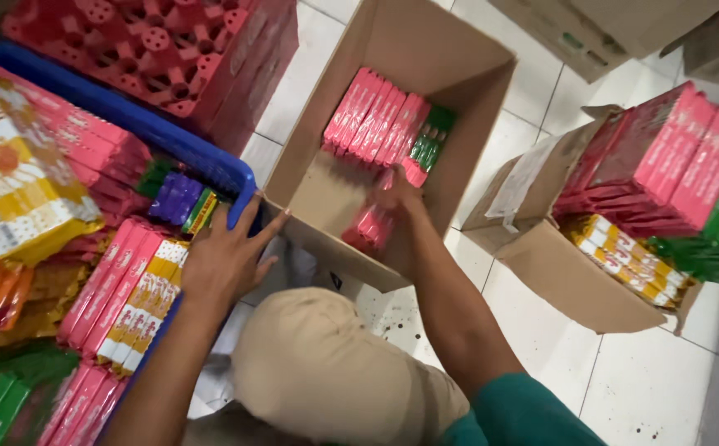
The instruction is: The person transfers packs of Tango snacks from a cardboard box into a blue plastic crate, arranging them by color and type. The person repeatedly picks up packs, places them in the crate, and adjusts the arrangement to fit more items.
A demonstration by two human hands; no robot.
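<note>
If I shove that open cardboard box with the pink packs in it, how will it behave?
The cardboard box looks mostly empty, so probably light and apt to slide on the smooth tile floor. The pink packs sit at one end, so it may swivel.

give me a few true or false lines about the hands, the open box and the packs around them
1. The right hand is down inside the open cardboard box, on pink packs. True.
2. The left hand holds a green pack in the air. False: it rests on the rim of the blue basket and holds nothing that can be seen.
3. A row of pink packs stands along the far wall of the box with a green pack at its end. True.
4. The open box is full to the top. False: much of its bottom is bare.
5. The floor is dark wood. False: it is pale tile.
</note>
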